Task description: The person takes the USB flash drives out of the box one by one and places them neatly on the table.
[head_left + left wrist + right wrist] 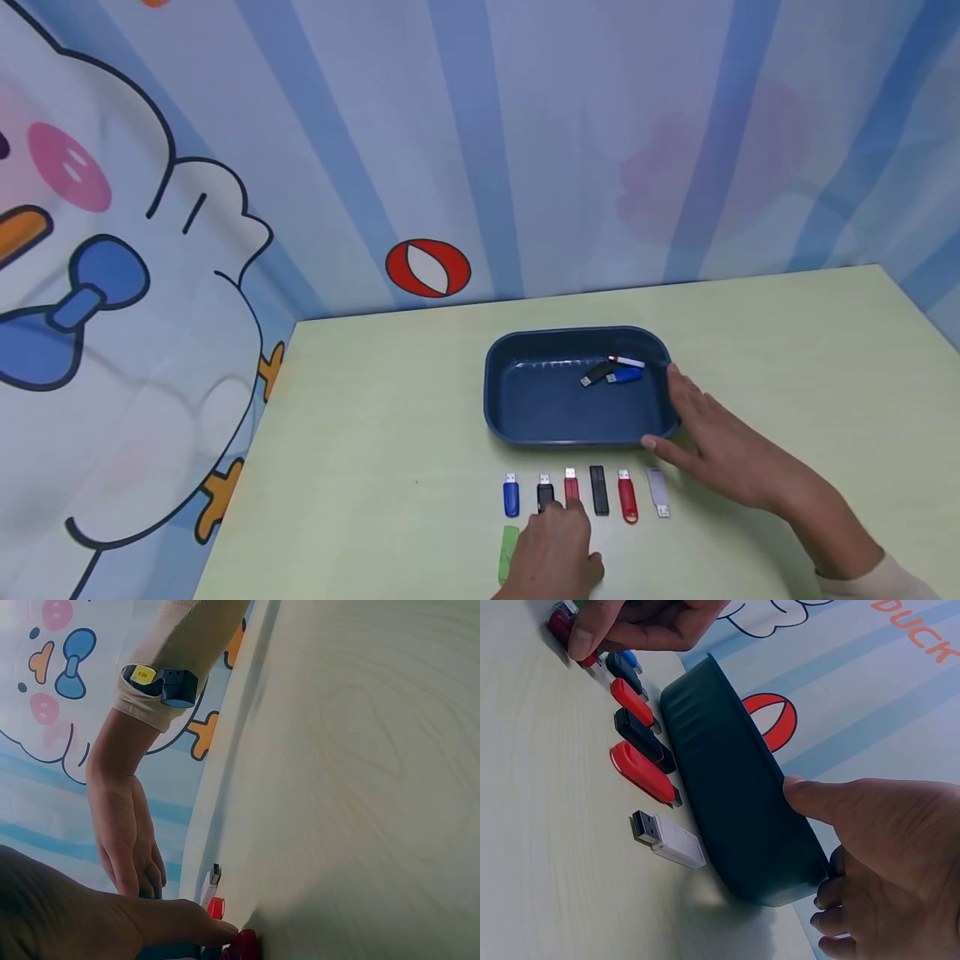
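My left hand (555, 550) is low over the table at the near side of a row of USB sticks. Its thumb and fingers pinch a dark red USB stick (561, 628), seen best in the right wrist view; the hand hides it in the head view. My right hand (731, 454) rests against the right end of a dark blue tray (577, 442), fingers along the side, thumb at the front corner. Inside the tray lie a black USB stick (597, 372), a blue one (625, 376) and a white one (627, 362).
Between tray and left hand, the row has a blue stick (512, 497), black sticks (599, 490), red sticks (627, 498) and a white stick (658, 490). A green stick (507, 550) lies left of the left hand. A cartoon-printed backdrop (375, 150) stands behind the table.
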### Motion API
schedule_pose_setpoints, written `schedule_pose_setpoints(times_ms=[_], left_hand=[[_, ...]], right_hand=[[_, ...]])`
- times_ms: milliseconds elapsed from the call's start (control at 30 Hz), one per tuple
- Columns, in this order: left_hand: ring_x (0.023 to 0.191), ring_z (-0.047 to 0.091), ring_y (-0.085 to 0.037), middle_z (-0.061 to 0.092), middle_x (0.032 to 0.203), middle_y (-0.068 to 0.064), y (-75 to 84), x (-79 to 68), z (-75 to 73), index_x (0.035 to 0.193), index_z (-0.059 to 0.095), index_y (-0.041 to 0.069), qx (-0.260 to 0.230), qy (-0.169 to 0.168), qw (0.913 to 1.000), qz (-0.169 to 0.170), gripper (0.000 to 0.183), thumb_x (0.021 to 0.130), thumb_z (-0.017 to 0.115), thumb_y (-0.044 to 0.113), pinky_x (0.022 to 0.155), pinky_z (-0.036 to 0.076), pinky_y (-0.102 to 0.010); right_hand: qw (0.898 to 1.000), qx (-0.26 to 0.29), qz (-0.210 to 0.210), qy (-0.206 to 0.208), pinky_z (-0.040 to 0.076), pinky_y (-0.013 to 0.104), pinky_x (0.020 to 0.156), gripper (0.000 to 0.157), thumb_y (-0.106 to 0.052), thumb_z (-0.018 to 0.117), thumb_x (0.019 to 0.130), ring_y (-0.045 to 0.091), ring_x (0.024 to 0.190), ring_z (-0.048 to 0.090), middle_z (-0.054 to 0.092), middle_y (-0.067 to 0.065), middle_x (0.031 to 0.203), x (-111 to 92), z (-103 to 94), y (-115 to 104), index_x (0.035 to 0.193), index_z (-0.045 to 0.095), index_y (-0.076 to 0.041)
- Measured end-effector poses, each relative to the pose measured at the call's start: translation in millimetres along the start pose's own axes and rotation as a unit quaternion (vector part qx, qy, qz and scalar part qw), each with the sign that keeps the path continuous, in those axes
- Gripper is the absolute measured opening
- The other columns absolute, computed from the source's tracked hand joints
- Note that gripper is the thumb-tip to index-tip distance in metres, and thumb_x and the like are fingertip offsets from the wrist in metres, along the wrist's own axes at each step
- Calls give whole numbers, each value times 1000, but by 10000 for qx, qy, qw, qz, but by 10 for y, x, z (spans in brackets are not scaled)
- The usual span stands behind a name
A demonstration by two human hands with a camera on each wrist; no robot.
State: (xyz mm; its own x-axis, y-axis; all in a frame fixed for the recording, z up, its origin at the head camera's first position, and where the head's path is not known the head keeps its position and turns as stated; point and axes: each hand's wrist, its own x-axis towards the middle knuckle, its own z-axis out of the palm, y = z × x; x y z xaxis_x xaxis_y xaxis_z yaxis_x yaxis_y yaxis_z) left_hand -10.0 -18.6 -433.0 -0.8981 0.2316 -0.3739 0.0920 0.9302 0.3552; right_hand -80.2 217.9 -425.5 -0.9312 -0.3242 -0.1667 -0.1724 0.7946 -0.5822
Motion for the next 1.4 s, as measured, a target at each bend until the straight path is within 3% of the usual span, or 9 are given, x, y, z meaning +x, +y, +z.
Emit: schedule_pose_setpoints(times_ms=[133, 367, 600, 733, 833, 967, 1167, 1400], left_hand=[[62, 65, -16, 64, 74, -7, 5, -11, -2, 104, 74, -3, 52, -19, 10000, -17, 39, 83, 92, 25, 61, 59, -29], [64, 68, -19, 66, 78, -8, -13, -76, -35, 103, 73, -1, 359, 264, 9989, 145, 42, 83, 92, 30, 59, 58, -31], [62, 65, -12, 67, 79, -4, 31, -73, -180, 111, 75, 2, 211, 115, 9995, 195, 47, 86, 90, 39, 62, 58, -25], [60, 55, -8, 59, 72, 2, -11, -91, -344, 96, 72, 6, -531, 352, 9972, 387, 33, 87, 90, 31, 57, 48, -20], [62, 50, -8, 54, 70, 3, -67, -86, -501, 87, 65, 12, -1362, 408, 9886, 485, 29, 87, 90, 25, 54, 41, -21], [73, 57, -7, 62, 81, 1, -153, -2, -695, 94, 68, 13, -1792, 610, 9778, 897, 23, 89, 88, 21, 59, 46, -16], [89, 67, -9, 71, 101, -3, -268, 244, -925, 104, 73, 11, -1070, 1327, 9675, 1869, 19, 92, 85, 18, 71, 53, -13], [95, 70, -14, 73, 108, -5, -282, 526, -1107, 111, 73, 10, -368, 1314, 9641, 2277, 20, 96, 81, 20, 74, 55, -17]], right_hand=[[10000, -46, -17, 27, 23, 72, 122, 110, -59, 63, 102, 54, 160, 16, 7, 27, 176, -9, 11, -2, 169, -2, -1], [10000, -50, -21, 7, 21, 71, 123, 108, -58, 62, 103, 54, 160, 16, 6, 27, 176, -21, 11, 5, 169, -2, -1], [10000, -46, -23, -30, 23, 72, 122, 109, -60, 61, 103, 54, 160, 15, 6, 27, 176, -20, 9, 4, 169, -3, -3], [10000, -28, -24, -32, 21, 71, 123, 109, -60, 61, 102, 54, 160, 14, 5, 26, 177, -11, -2, 1, 169, -4, -3], [10000, -13, 21, -61, 21, 71, 123, 110, -60, 61, 102, 54, 160, 14, 5, 27, 177, -4, -3, 1, 169, -4, -3], [10000, 24, 62, -75, 21, 72, 122, 110, -59, 62, 102, 55, 160, 14, 5, 27, 176, -8, 3, 9, 169, -4, -3], [10000, 19, 13, -74, 23, 72, 122, 110, -61, 61, 102, 54, 160, 15, 7, 27, 176, -15, 16, 17, 169, -4, -4], [10000, -15, -21, -75, 23, 72, 121, 108, -59, 61, 103, 53, 160, 15, 6, 27, 177, -19, -15, 20, 169, -5, -3]])
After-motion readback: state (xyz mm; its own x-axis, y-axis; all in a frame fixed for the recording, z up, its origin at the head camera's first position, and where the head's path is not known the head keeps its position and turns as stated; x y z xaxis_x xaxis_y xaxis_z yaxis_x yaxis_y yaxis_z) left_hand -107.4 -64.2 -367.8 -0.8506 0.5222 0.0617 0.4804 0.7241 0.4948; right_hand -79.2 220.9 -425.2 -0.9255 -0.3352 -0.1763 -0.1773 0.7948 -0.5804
